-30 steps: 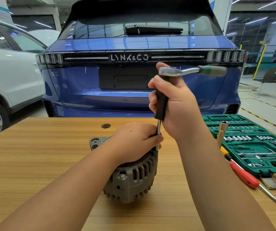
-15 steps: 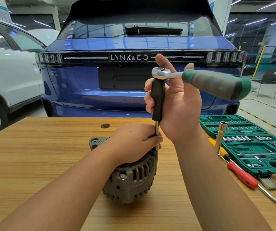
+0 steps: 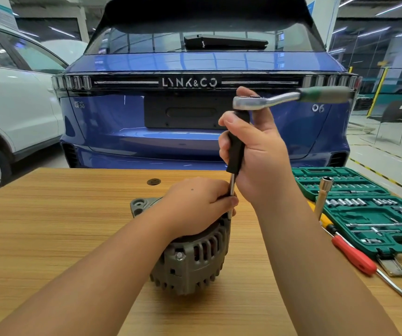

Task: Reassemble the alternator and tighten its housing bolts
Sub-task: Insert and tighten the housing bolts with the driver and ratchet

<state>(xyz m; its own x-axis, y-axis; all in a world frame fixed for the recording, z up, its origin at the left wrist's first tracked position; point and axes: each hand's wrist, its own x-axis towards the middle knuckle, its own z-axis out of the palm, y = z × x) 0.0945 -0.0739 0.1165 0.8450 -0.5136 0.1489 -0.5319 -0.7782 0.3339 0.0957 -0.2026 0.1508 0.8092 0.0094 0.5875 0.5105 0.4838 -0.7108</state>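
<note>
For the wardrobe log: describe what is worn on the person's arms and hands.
Nothing is worn. The left hand and right hand are bare, without gloves, rings or a watch. Both forearms are bare to the bottom edge of the picture; no sleeve shows. A small dark spot marks the back of the left hand.

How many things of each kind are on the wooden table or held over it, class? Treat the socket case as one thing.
Alternator: 1
Ratchet with extension: 1
Socket case: 1
Screwdrivers, red-handled and yellow-handled: 2
Upright long socket: 1
Total: 6
</note>
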